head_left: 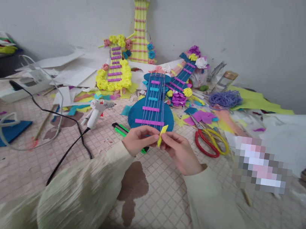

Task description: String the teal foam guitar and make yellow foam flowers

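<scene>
Pale sleeves cross the lower frame; at centre, the left hand and right hand both pinch a yellow strip before a blue guitar. Uneven pulling could tear the strip; lowering the left hand could jostle the green knife beneath.

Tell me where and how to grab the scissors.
Take the scissors by their red and yellow handle loops, probably with the right hand once it is free of the yellow strip, coming from the near side. The loops lie toward the person while the blades point away and to the left, so this approach should keep clear of them.
</scene>
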The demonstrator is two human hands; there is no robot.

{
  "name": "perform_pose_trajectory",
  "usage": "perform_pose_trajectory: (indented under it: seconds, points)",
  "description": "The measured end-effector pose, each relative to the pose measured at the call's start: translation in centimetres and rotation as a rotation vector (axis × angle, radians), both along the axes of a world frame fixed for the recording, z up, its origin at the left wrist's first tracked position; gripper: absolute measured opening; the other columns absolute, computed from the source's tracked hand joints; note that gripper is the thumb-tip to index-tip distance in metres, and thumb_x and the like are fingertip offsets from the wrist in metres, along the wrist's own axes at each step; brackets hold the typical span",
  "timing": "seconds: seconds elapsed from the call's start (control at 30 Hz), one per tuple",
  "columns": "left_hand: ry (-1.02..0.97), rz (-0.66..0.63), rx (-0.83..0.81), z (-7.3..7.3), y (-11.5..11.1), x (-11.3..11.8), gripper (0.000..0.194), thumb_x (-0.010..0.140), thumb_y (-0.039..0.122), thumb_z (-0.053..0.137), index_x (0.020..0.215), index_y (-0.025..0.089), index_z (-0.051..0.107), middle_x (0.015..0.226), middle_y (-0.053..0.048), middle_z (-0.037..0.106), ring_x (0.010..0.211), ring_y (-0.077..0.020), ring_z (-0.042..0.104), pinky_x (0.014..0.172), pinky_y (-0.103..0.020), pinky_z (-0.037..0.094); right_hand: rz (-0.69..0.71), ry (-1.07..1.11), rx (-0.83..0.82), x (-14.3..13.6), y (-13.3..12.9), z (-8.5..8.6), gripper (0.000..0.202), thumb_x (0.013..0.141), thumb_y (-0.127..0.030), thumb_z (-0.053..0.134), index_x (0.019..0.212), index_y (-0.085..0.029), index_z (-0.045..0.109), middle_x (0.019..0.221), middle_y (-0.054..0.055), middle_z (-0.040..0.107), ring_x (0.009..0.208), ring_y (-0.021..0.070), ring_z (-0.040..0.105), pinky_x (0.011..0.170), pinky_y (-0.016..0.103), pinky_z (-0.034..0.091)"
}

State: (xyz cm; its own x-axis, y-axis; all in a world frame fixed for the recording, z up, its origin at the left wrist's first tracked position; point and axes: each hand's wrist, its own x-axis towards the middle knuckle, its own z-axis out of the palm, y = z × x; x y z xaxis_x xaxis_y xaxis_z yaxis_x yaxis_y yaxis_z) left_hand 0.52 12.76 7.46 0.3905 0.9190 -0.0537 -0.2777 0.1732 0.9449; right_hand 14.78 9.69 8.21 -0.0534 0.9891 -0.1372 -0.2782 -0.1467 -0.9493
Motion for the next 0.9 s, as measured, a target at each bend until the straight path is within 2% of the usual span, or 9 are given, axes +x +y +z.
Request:
perform_pose_trajectory:
  seconds: [0.17, 0.33, 0.53, 0.63, 0.77, 0.9]
  points:
    - [-0.005, 0.008, -0.042, 0.0, -0.1, 0.1, 0.036, 0.049, 0.032, 0.078, 0.072, 0.012, 0.06, 0.064, 0.002, 0.062, 0.056, -0.0084, 0.059, 0.058, -0.022, 0.051, 0.01, 0.068, -0.022, -0.1, 0.0, 0.0, 0.015, 0.063, -0.031, 0.068, 0.065, -0.018, 0.062, 0.059, -0.003, 0.054, 0.055, 0.0081, 0.047, 0.056, 0.024, 0.037]
    - [-0.006, 0.008, -0.006, -0.1, -0.1, 0.2, 0.031, 0.054, 0.03, 0.076, 0.071, 0.012, 0.058, 0.063, 0.002, 0.062, 0.056, -0.0077, 0.059, 0.058, -0.022, 0.051, -0.004, 0.112, -0.03, -0.4, -0.1, -0.1, 0.015, 0.062, -0.03, 0.07, 0.065, -0.017, 0.062, 0.06, -0.003, 0.055, 0.055, 0.0073, 0.046, 0.056, 0.023, 0.037]
    - [0.056, 0.064, 0.072, 0.8, -0.9, 0.3, 0.027, 0.052, 0.019, 0.076, 0.071, 0.012, 0.058, 0.065, 0.0, 0.063, 0.057, -0.0086, 0.059, 0.057, -0.02, 0.048, -0.019, 0.135, -0.019, -0.7, -0.3, -0.3, 0.015, 0.064, -0.03, 0.069, 0.067, -0.018, 0.063, 0.062, -0.003, 0.055, 0.056, 0.0074, 0.046, 0.057, 0.024, 0.037]
    - [0.079, 0.057, 0.085, 1.1, -1.1, 0.2, 0.023, 0.053, 0.017, 0.074, 0.07, 0.012, 0.059, 0.062, 0.001, 0.063, 0.055, -0.0078, 0.057, 0.053, -0.019, 0.045, -0.025, 0.077, 0.042, -0.4, -0.2, -0.2, 0.015, 0.065, -0.031, 0.068, 0.067, -0.017, 0.063, 0.062, -0.002, 0.054, 0.057, 0.0079, 0.046, 0.057, 0.023, 0.037]
    - [0.083, 0.041, 0.124, 0.8, -1.0, 0.2, 0.022, 0.055, 0.019, 0.073, 0.069, 0.012, 0.059, 0.059, 0.001, 0.061, 0.051, -0.0066, 0.054, 0.048, -0.018, 0.041, -0.122, -0.045, 0.135, 0.2, 0.2, -0.2, 0.017, 0.065, -0.032, 0.068, 0.071, -0.017, 0.063, 0.064, -0.002, 0.054, 0.058, 0.0086, 0.047, 0.058, 0.024, 0.038]
    - [0.085, 0.068, 0.159, 0.6, -0.8, 0.2, 0.024, 0.054, 0.023, 0.074, 0.067, 0.012, 0.056, 0.057, 0.003, 0.058, 0.05, -0.0062, 0.052, 0.047, -0.018, 0.039, -0.153, -0.302, 0.244, 0.9, 0.8, -0.5, 0.025, 0.072, -0.041, 0.058, 0.074, -0.016, 0.06, 0.061, -0.002, 0.052, 0.057, 0.0106, 0.049, 0.056, 0.025, 0.04]
